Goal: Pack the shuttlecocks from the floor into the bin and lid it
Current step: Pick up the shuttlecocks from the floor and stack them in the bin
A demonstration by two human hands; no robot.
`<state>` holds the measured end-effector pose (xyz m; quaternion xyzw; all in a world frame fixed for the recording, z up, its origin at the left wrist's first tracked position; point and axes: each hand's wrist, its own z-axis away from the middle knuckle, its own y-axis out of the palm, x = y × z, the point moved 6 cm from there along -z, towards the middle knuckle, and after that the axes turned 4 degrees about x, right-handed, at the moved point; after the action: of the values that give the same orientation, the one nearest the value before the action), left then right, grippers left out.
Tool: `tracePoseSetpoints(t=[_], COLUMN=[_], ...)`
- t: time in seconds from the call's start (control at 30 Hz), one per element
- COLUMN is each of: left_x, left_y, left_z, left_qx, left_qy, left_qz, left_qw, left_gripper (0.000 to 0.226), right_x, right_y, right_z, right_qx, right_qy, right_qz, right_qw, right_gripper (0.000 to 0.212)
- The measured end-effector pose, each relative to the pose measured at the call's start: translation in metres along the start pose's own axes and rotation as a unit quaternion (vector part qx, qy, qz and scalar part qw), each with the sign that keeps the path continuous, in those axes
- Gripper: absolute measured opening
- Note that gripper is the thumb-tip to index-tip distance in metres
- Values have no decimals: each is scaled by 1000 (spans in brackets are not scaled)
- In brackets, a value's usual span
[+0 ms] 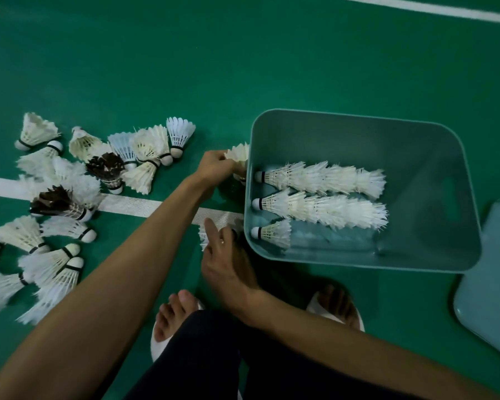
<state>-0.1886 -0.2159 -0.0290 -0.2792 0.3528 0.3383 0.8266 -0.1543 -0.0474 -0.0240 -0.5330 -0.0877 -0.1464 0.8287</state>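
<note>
Green court floor with white lines. Left of the hands lie loose shuttlecocks (145, 176), white-feathered and a few dark. They are light and brittle, likely best taken by the cork. Left hand (215, 166) grips a held shuttlecock (240, 154). Right hand (223, 255) touches a second shuttlecock (204, 236); grip unclear. Right of the hands, the bin (358, 115) holds nested rows (321, 176), with the lid (488, 269) beyond.

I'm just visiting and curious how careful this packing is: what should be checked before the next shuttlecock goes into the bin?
1. The left grip holds a shuttlecock at the rim of the bin: ok.
2. The right grip holds one too: cannot tell; feathers show beside it, blurred.
3. The bin has room, since its third row is short: ok.
4. The lid is off, lying beside the bin: ok.
5. The floor pile is cleared: not ok, many remain.
</note>
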Motion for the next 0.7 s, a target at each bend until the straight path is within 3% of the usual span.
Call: tracePoseSetpoints(t=[0.03, 0.1, 0.2, 0.27, 0.33, 0.47, 0.57, 0.7], left_x=[1, 4, 10, 13, 17, 22, 23, 24], left_y=[0, 0, 6, 9, 10, 8, -2, -20], left_z=[-1, -2, -1, -1, -1, 7, 24, 59], left_qx=[3, 10, 27, 29, 25, -18, -76, -130], left_qy=[0, 1, 7, 21, 40, 66, 77, 69], left_qz=[-4, -10, -32, -62, -69, -52, -63, -58], left_qw=[1000, 1000, 999, 997, 996, 996, 992, 987], left_gripper=[19, 15, 13, 15, 15, 37, 48, 51], right_x=[1, 0, -6, -9, -21, -24, -18, -8], right_y=[1, -6, -23, -28, -25, 0, -25, -40], right_z=[0, 2, 8, 11, 9, 1, 7, 34], right_qx=[-18, -10, -79, -89, -137, -80, -58, -54], right_qy=[-1, -22, -7, -15, 13, -13, -64, -69], right_qz=[49, 39, 4, 71, 22, 11, 18, -52], right_qw=[999, 999, 997, 993, 990, 997, 996, 995], right_gripper=[38, 31, 20, 28, 43, 60, 36, 27])
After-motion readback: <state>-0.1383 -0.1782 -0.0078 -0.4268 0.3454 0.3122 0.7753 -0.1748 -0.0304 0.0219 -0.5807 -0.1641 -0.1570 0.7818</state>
